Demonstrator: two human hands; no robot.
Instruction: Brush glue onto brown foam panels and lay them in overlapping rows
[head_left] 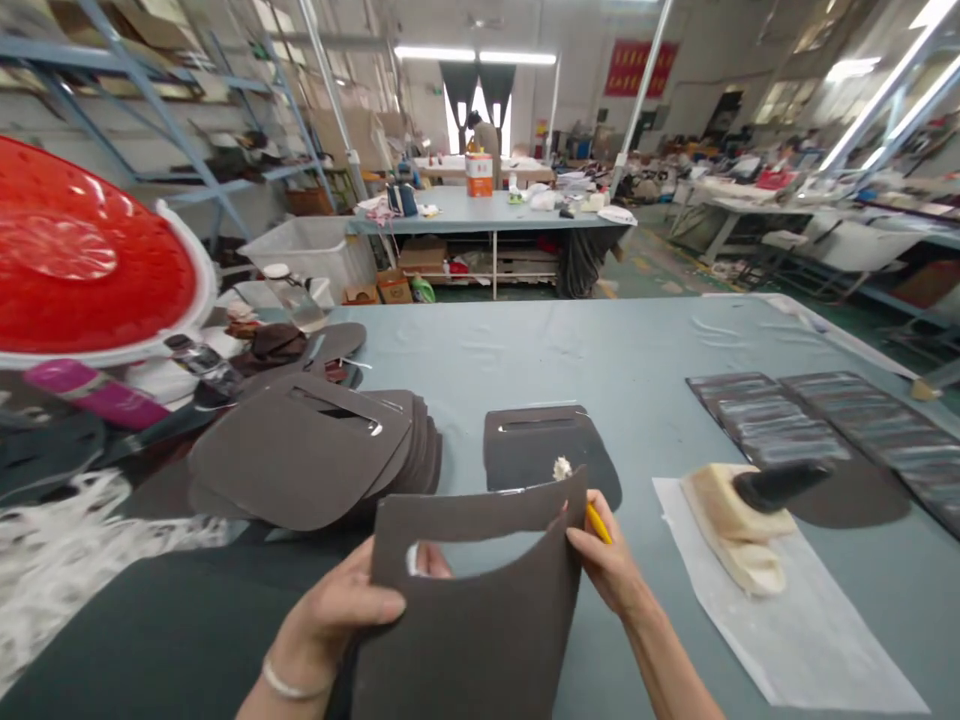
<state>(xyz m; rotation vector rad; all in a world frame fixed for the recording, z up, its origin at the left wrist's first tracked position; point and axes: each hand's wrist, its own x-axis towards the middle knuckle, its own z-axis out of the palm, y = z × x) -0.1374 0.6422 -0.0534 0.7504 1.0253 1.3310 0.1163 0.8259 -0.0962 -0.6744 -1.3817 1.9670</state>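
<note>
A dark grey-brown flat panel (480, 640) with a long slot near its top edge is held upright and slightly bent in front of me. My left hand (337, 605) grips its left side, thumb on the front and fingers behind, some showing through the slot. My right hand (607, 555) pinches its upper right edge and also holds a thin yellow stick (598, 522). A white tuft (562, 468) shows above the panel's edge, in line with the stick; whether they join is hidden. Beyond lies a similar slotted panel (532, 440) flat on the table.
A stack of slotted panels (300, 450) stands left. At right, a cream block with a black handle (739, 510) rests on a white sheet (817, 640), near dark striped pieces (780, 420). A red basin (90, 250) and bottles crowd the left. A person (487, 135) is far back.
</note>
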